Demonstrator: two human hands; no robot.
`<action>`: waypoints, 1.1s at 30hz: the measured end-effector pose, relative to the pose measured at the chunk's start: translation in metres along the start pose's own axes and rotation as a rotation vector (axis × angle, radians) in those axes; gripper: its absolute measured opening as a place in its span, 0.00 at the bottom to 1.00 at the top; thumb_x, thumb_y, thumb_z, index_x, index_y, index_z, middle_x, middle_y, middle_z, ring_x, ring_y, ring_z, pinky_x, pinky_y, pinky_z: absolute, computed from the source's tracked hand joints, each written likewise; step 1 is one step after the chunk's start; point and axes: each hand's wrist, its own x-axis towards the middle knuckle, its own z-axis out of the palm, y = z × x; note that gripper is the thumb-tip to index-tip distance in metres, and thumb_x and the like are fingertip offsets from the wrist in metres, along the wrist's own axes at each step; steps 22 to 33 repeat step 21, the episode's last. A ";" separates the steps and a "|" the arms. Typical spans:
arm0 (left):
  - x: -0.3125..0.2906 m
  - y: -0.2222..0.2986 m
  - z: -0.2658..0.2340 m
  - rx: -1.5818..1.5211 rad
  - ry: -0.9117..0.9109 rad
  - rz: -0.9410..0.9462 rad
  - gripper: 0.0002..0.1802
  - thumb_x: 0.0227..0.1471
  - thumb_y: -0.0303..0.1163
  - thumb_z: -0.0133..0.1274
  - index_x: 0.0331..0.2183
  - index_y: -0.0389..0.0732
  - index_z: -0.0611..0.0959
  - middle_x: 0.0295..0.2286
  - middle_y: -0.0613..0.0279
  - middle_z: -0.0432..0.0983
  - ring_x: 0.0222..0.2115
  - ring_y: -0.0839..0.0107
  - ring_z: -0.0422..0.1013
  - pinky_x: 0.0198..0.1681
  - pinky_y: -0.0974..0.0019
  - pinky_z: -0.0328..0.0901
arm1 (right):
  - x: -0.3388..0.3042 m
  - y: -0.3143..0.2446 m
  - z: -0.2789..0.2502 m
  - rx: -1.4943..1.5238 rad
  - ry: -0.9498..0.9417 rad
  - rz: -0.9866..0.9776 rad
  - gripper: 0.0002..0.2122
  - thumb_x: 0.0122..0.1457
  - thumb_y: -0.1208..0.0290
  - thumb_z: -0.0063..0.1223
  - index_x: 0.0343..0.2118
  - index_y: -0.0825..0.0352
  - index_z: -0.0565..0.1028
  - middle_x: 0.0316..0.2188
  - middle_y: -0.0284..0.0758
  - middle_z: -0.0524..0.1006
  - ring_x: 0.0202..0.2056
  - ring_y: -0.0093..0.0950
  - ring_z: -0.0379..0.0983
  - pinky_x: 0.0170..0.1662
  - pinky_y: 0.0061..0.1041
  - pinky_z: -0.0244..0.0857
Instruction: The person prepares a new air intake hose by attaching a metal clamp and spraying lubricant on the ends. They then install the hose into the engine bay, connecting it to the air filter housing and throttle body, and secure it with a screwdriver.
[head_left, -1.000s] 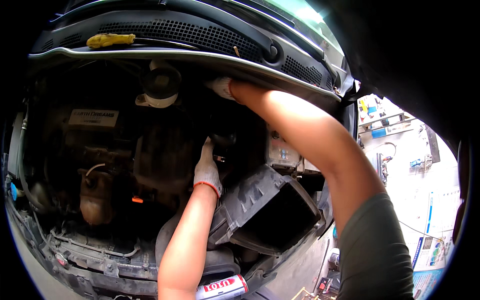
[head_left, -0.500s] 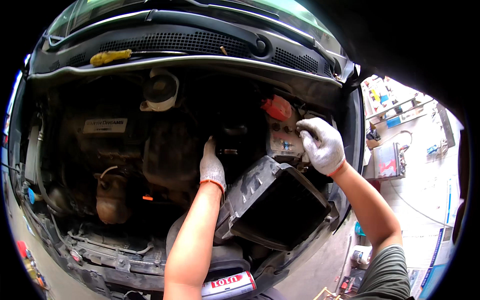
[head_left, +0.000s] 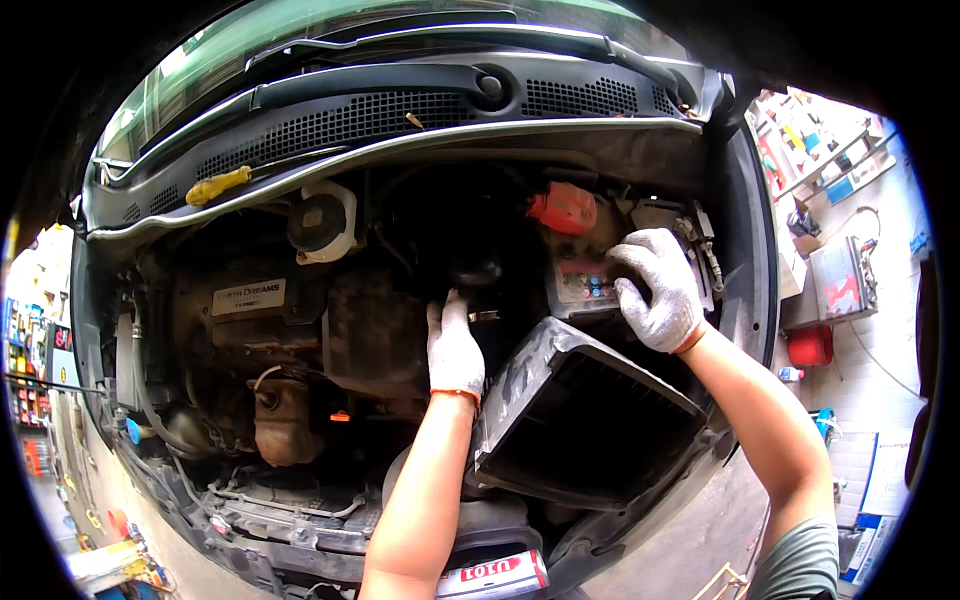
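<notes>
Both hands wear white knit gloves with orange cuffs. My left hand (head_left: 457, 348) reaches into the dark middle of the engine bay, fingers stretched forward beside the brown-black engine cover (head_left: 375, 340). Its fingertips lie close to a dark rounded part (head_left: 476, 268); contact is hard to make out in the shadow. My right hand (head_left: 662, 290) is over the right side of the car battery (head_left: 583, 268), its fingers curved and the thumb apart from them. Nothing shows between them. A red terminal cover (head_left: 564, 208) sits on the battery's far side. Below lies an open black air filter box (head_left: 590, 425).
A yellow-handled screwdriver (head_left: 219, 186) lies on the cowl below the windscreen. A white and red can or tube (head_left: 495, 575) rests at the front edge. A reservoir with black cap (head_left: 322, 222) stands at the back. Another battery (head_left: 843, 278) and a red container (head_left: 810, 346) are on the floor.
The view has shifted, so the car appears lower and further right. My right thumb and fingers look further apart near the battery. My left hand stays deep in the bay, two fingers now showing.
</notes>
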 end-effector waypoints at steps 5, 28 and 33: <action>-0.057 0.074 -0.010 0.533 -0.011 0.495 0.23 0.70 0.33 0.56 0.60 0.31 0.82 0.54 0.50 0.84 0.54 0.59 0.78 0.63 0.59 0.69 | 0.000 0.004 -0.002 -0.011 -0.038 0.002 0.17 0.51 0.78 0.62 0.47 0.70 0.81 0.44 0.46 0.79 0.47 0.50 0.75 0.54 0.45 0.72; 0.130 0.198 -0.249 1.381 -0.280 0.539 0.21 0.70 0.32 0.53 0.58 0.33 0.82 0.58 0.40 0.80 0.61 0.47 0.76 0.63 0.54 0.69 | -0.003 0.009 0.000 -0.051 -0.081 0.048 0.21 0.48 0.78 0.62 0.49 0.72 0.81 0.47 0.50 0.78 0.49 0.52 0.74 0.56 0.46 0.72; 0.130 0.198 -0.249 1.381 -0.280 0.539 0.21 0.70 0.32 0.53 0.58 0.33 0.82 0.58 0.40 0.80 0.61 0.47 0.76 0.63 0.54 0.69 | -0.003 0.009 0.000 -0.051 -0.081 0.048 0.21 0.48 0.78 0.62 0.49 0.72 0.81 0.47 0.50 0.78 0.49 0.52 0.74 0.56 0.46 0.72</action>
